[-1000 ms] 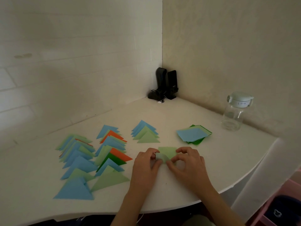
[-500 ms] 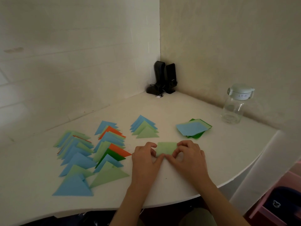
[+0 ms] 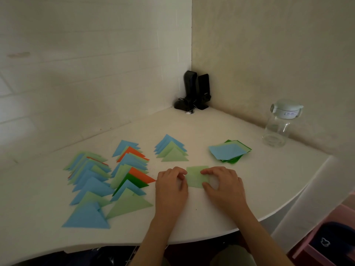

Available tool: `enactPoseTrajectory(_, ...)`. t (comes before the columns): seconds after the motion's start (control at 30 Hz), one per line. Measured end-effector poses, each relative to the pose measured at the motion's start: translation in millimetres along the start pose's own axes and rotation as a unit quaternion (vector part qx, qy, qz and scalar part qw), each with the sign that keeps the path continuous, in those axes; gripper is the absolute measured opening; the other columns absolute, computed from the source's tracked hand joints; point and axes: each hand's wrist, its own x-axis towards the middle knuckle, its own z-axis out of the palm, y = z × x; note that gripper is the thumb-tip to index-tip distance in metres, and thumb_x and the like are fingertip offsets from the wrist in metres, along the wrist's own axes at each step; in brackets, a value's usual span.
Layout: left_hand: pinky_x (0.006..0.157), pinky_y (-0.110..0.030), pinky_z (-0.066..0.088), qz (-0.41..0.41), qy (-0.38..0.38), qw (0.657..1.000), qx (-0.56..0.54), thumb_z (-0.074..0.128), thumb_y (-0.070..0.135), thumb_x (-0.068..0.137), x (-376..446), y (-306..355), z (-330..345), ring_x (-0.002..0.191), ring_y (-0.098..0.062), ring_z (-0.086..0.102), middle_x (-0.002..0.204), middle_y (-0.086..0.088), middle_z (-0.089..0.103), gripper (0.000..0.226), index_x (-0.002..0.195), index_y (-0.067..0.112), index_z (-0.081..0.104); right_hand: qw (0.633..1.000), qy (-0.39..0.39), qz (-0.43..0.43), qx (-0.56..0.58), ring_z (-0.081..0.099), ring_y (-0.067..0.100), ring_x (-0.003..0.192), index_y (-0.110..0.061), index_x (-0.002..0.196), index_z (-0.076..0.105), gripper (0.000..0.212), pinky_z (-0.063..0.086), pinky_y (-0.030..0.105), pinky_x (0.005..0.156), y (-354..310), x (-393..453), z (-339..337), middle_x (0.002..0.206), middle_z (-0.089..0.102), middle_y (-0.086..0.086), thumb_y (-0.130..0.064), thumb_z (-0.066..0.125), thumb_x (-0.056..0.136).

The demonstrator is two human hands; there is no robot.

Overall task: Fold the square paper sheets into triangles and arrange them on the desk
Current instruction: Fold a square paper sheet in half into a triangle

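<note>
A light green paper sheet (image 3: 196, 176) lies flat on the white table (image 3: 221, 212), near its front edge, between the left hand (image 3: 171, 186) and the right hand (image 3: 223, 186). Both sets of curled fingers pinch the sheet's side edges. Three rows of folded triangles (image 3: 107, 181) extend toward the table's left edge. A stack of unfolded squares (image 3: 229, 150) lies behind the hands, toward the right edge, near a clear bottle (image 3: 279, 123). Black speakers (image 3: 196, 91) occupy the rear corner.
</note>
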Motion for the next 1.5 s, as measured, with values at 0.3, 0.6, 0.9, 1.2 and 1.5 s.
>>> enactPoseTrajectory(0.3,0.072,-0.028,0.042,0.104,0.007,0.994,0.045,0.059,0.01,0.082,-3,19,-4,0.084,-0.014,0.047,0.089,0.004,0.057,0.012,0.091,0.018,0.062,0.996,0.006,0.018,0.088,0.05,0.016,0.105,-0.032,0.109,0.068,0.029,0.037,0.031,0.091,-1,0,-5,0.111,0.062,-0.009,-0.016,0.052,0.09)
enactPoseTrajectory(0.6,0.06,-0.032,0.043,0.044,-0.031,0.989,0.136,0.047,0.041,0.075,-14,42,16,0.072,-0.02,0.048,0.079,-0.003,0.053,0.032,0.08,0.012,0.06,0.985,0.013,-0.014,0.172,0.059,-0.002,0.089,-0.04,0.09,0.071,0.034,0.048,0.028,0.089,-2,-9,-12,0.087,0.067,-0.022,-0.011,0.058,0.08)
enactPoseTrajectory(0.9,0.067,-0.029,0.02,0.05,-0.03,0.987,0.151,0.071,0.021,0.071,-14,15,-7,0.077,-0.015,0.053,0.079,0.014,0.06,0.013,0.074,0.029,0.061,0.996,0.069,-0.041,0.037,0.043,0.008,0.093,-0.042,0.093,0.067,0.029,0.033,0.03,0.077,4,-5,2,0.097,0.044,-0.015,-0.059,0.061,0.07)
enactPoseTrajectory(1.2,0.074,-0.032,0.027,-0.064,-0.035,0.984,0.161,0.067,0.035,0.083,-10,4,-21,0.093,-0.02,0.047,0.095,0.005,0.054,0.013,0.082,0.023,0.065,0.999,0.026,-0.003,-0.019,0.043,0.008,0.1,-0.041,0.077,0.066,0.022,0.025,0.026,0.08,-2,-2,1,0.099,0.046,-0.017,-0.063,0.06,0.076)
enactPoseTrajectory(1.5,0.065,-0.035,0.038,-0.066,-0.015,0.965,0.254,0.055,0.069,0.071,-6,7,-8,0.078,-0.023,0.05,0.079,0.003,0.052,0.046,0.069,0.024,0.061,0.999,0.013,0.036,-0.037,0.04,0.004,0.099,-0.044,0.072,0.063,0.031,0.023,0.024,0.085,-9,2,1,0.098,0.044,-0.02,-0.074,0.057,0.067)
